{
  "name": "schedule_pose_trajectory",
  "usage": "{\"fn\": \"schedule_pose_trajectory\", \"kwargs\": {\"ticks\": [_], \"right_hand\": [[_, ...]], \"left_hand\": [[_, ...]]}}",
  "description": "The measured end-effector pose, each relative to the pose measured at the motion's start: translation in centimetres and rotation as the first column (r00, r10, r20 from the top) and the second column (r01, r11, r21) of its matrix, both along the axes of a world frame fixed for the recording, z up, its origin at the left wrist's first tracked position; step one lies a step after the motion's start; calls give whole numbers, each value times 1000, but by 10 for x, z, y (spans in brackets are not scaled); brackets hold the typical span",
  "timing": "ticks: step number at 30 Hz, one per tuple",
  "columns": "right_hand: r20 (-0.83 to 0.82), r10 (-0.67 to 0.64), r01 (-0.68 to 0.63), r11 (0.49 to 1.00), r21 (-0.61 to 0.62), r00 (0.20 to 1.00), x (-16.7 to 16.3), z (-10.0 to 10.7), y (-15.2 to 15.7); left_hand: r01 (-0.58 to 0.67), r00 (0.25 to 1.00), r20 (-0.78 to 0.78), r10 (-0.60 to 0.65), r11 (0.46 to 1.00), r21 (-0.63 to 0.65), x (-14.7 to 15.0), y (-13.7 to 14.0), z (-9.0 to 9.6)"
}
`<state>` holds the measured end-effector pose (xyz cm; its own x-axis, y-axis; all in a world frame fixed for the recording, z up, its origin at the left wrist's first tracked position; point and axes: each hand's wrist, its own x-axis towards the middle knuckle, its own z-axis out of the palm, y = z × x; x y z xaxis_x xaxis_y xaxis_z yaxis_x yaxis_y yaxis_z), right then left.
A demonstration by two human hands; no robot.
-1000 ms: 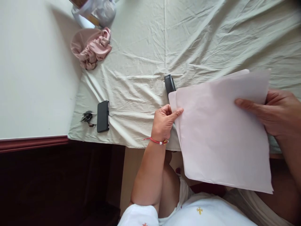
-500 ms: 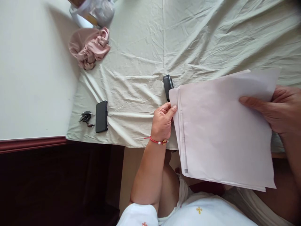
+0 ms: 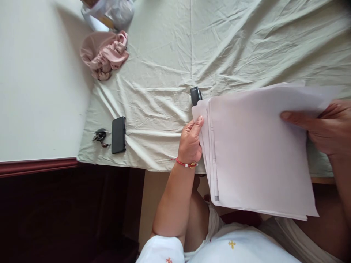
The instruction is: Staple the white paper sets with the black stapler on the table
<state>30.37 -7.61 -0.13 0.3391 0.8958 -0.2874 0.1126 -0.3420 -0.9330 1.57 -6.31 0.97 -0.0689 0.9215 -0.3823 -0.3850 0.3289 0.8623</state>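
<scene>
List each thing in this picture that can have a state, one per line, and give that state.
Stack of papers: held off the bed, sheets fanned at the left edge.
Left hand: grip on the papers' left edge.
Right hand: grip on the papers' right edge.
Stapler: lying on the sheet, partly hidden by the papers.
Phone: lying flat.
Keys: lying beside the phone.
Pink cloth: crumpled.
Bedsheet: wrinkled.

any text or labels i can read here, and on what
None can be read.
Stack of papers, held between the left hand and the right hand: fine print and a small dark square along its left edge, too small and blurred to read.
Black phone: no lettering shows.
</scene>
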Motion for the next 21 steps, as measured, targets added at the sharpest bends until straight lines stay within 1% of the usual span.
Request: {"fn": "schedule_pose_trajectory", "kwargs": {"ticks": [5,7,9,11,15,18,21], "right_hand": [[59,-55,55,998,12,997,-7,6,0],[66,-69,65,995,70,995,-8,5,0],[61,-63,53,987,155,996,-9,2,1],[82,-51,33,978,205,995,-12,2,0],[128,-36,6,974,228,991,-22,8,-2],[134,-4,-30,967,252,991,-28,13,-2],[117,-1,-34,956,290,993,-30,10,2]], "left_hand": [[7,999,49,-7,1000,11,1,0,-2],[32,998,57,-33,999,15,1,-2,-1],[69,996,57,-71,997,23,1,-3,0],[110,993,35,-111,993,38,1,-5,0],[153,988,-30,-152,988,39,0,-8,-2],[143,990,-1,-143,989,30,-2,-7,-3],[123,991,45,-123,992,13,-2,-7,-3]]}}
